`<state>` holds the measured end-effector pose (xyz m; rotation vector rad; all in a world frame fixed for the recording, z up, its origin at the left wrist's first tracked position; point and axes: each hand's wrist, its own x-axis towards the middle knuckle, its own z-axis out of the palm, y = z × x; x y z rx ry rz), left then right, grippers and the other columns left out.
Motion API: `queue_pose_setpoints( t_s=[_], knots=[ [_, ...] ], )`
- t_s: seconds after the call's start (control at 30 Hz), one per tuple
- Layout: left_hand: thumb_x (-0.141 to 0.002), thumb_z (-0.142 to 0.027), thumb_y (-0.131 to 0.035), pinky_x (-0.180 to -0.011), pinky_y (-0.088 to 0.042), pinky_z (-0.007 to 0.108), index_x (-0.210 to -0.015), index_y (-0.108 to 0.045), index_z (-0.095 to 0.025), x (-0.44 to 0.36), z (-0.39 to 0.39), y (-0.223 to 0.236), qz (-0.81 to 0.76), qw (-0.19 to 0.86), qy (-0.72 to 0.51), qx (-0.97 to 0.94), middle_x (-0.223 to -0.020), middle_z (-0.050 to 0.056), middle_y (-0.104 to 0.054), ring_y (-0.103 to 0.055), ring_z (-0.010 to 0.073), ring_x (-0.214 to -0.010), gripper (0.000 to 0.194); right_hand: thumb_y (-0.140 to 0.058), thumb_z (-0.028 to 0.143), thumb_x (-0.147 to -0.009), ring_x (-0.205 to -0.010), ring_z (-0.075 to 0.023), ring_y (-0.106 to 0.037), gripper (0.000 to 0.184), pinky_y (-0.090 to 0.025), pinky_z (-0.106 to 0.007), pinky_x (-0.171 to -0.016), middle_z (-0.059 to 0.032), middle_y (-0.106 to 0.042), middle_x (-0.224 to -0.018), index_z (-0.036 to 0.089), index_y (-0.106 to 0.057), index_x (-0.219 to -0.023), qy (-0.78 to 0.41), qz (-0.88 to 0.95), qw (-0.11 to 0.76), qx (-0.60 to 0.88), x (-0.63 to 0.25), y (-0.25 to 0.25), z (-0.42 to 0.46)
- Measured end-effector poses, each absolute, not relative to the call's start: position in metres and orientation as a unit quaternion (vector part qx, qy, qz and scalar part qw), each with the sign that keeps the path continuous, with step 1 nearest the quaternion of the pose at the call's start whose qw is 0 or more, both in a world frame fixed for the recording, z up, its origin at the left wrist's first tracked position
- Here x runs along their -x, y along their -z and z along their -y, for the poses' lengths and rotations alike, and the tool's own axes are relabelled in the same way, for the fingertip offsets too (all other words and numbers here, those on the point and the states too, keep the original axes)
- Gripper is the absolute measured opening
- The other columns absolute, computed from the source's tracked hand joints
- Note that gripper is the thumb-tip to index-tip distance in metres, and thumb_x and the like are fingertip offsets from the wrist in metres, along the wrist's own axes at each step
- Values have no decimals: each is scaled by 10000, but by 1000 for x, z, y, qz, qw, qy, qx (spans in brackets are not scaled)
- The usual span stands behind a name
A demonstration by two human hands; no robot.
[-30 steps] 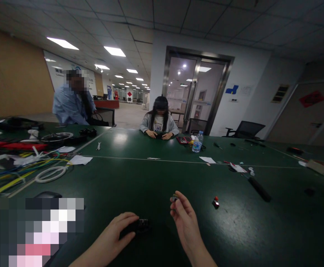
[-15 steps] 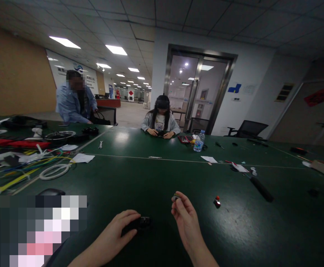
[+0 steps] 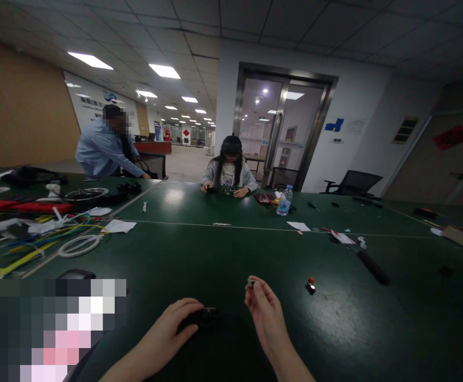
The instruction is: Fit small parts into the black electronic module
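On the green table (image 3: 167,270), my left hand (image 3: 171,329) curls round a dark, boxy object (image 3: 208,315) whose far end pokes out past the fingertips. Its kind is too dark to make out, and most of it is hidden under the palm. My right hand (image 3: 265,307) is raised to the right of it, thumb and fingers pinching a small greyish metallic piece (image 3: 251,283). A small red and silver item (image 3: 311,285) lies on the table to the right of my right hand.
Coloured cables (image 3: 28,244) and a white coil (image 3: 79,246) cover the left side. A wrench (image 3: 144,207), a water bottle (image 3: 284,200) and a black-handled tool (image 3: 373,267) lie or stand farther off. One person (image 3: 231,170) sits opposite; another person (image 3: 104,146) leans over at the left.
My hands hold nearly the same pose, with the small piece turned slightly. The person opposite has moved their hands apart; the person at the left has leaned to the right.
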<state>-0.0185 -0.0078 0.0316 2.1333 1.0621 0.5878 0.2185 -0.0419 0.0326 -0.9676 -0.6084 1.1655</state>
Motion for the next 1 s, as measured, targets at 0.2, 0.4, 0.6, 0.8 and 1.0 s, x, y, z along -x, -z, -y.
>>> queue_pose_setpoints(
  t_s=[0.2, 0.4, 0.6, 0.8, 1.0],
  knots=[
    [-782, -192, -530, -990, -389, 416, -1111, -584, -311, 18, 8, -32, -409, 338, -223, -817, -1195, -1, -583, -517, 239, -1116, 354, -672, 451, -707, -681, -154, -555, 308, -468, -308, -664, -20, -625, -764, 215, -682, -904, -527, 274, 679, 431, -218, -31, 42],
    [-772, -174, -542, -995, -382, 410, -1120, -579, -306, 18, 7, -28, -407, 338, -228, -817, -1193, 2, -584, -509, 236, -1122, 374, -675, 465, -695, -660, -149, -529, 340, -461, -312, -678, -16, -613, -748, 218, -679, -930, -525, 299, 657, 452, -214, -32, 44],
    [-760, -174, -553, -986, -387, 406, -1137, -568, -292, 17, 7, -29, -416, 348, -223, -810, -1195, 14, -582, -515, 240, -1112, 394, -607, 414, -768, -782, -190, -570, 303, -454, -332, -728, -40, -637, -884, 206, -644, -985, -498, 410, 564, 515, -201, -32, 48],
    [-740, -159, -569, -981, -387, 405, -1105, -586, -282, 17, 7, -28, -414, 354, -234, -805, -1168, 18, -598, -525, 238, -1095, 386, -576, 267, -775, -892, -203, -572, 213, -428, -328, -809, -23, -622, -925, 236, -634, -977, -385, 597, 409, 572, -181, -43, 54],
    [-744, -175, -572, -990, -381, 416, -1113, -586, -282, 17, 5, -22, -418, 352, -239, -802, -1186, 30, -588, -511, 247, -1119, 385, -548, 213, -781, -989, -198, -519, 189, -396, -309, -852, -4, -581, -1013, 279, -639, -933, -325, 661, 342, 584, -174, -50, 55]
  ],
)
